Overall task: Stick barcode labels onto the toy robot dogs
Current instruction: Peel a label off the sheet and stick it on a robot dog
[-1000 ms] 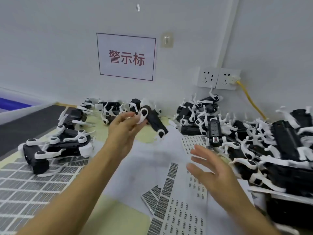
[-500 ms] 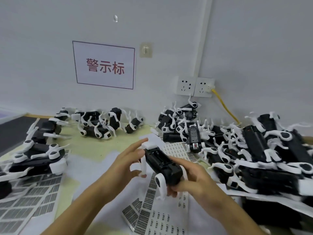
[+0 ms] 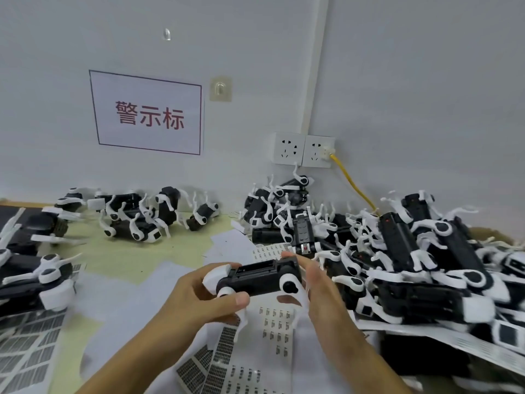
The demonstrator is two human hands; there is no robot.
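A pale yellow-green table set against a white wall carries loose sheets of paper and dozens of black-and-white toy robot dogs. At the table's near edge, sheets of barcode labels lie on white paper directly under the hands, and darker label sheets cover the near left corner. Just above the labels, a person holds one toy robot dog in both bare hands, its black body lying roughly level and lengthwise between them, with what looks like its underside turned up. The left hand grips the white-capped left end, fingers curled under it and the thumb pressed along the near side by a white leg joint. The right hand holds the other end, fingers together and extended along the far side, the thumb tucked beneath; whether it pinches a label cannot be told. To the right, a large pile of robot dogs fills the table's right side, legs sticking up. A few dogs lie at the left edge, blurred. Farther back, a smaller group sits along the far edge by the wall. On the wall hang a white sign with red characters, a clear adhesive hook and a double wall socket with a yellow cable plugged in.
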